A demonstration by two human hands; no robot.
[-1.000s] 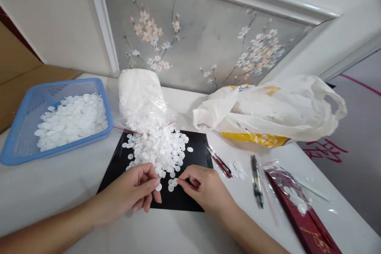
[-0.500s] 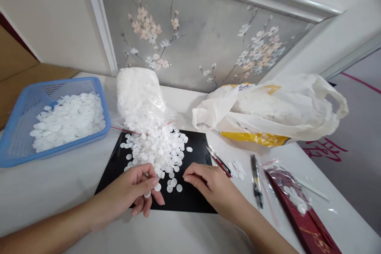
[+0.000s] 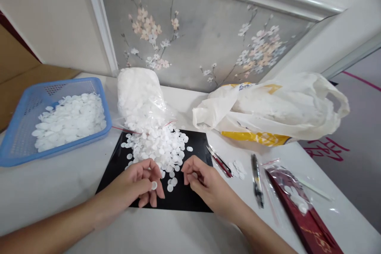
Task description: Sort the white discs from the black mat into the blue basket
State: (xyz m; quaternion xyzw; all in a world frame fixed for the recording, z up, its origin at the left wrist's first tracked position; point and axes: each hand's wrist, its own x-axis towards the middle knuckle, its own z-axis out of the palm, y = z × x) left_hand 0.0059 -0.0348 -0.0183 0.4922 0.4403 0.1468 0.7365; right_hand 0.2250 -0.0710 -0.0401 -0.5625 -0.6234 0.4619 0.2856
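My left hand [image 3: 141,182] is over the front left of a black sheet [image 3: 175,204], with a small round white disc [image 3: 154,185] held at the thumb tip. The other fingers are curled below it. At the sheet's front right, my right hand [image 3: 205,180] is pinched, and a sliver of a white disc [image 3: 195,175] shows between its fingers. Beyond both hands a heap of white discs [image 3: 157,145] spills from a clear zip bag [image 3: 139,91]. A few loose discs [image 3: 172,183] lie between the hands.
On the left stands a blue plastic basket [image 3: 107,117] with many white discs. A white and yellow carrier bag [image 3: 268,111] lies at the back right. Small snips [image 3: 219,162], a pen [image 3: 256,182], and a dark red packet [image 3: 309,222] under a clear bag are on the right.
One loose disc near my right hand is gone from the sheet, and a disc now shows in that hand's pinch. My left hand's fingers have shifted slightly around the disc.
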